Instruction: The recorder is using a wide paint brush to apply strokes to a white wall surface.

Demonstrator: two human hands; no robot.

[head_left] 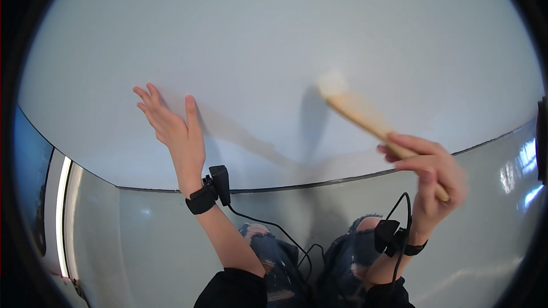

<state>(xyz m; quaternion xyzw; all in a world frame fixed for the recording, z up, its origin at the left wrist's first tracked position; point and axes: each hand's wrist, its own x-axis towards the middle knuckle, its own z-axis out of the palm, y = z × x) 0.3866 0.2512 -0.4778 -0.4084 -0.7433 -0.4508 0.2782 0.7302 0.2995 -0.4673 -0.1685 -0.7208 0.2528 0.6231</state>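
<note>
My right hand (431, 177) grips a brush (361, 118) by its wooden handle, the fingers wrapped round the lower half. The brush slants up and to the left. Its pale, whitish bristle end is smeared by motion, and a shadow lies beside it on the white tabletop (257, 34). Whether the bristles touch the surface I cannot tell. To the left, my left hand (177, 128) is over the near part of the tabletop, holding nothing. Its fingers are stretched and the thumb stands apart.
A dark strip runs along the tabletop's near edge (285, 187). Below it are my knees in ripped jeans (274, 256) and a shiny pale floor (165, 234). Black straps with small boxes circle both wrists, and a black cable (268, 221) hangs from them. A bright light strip (61, 217) shows at far left.
</note>
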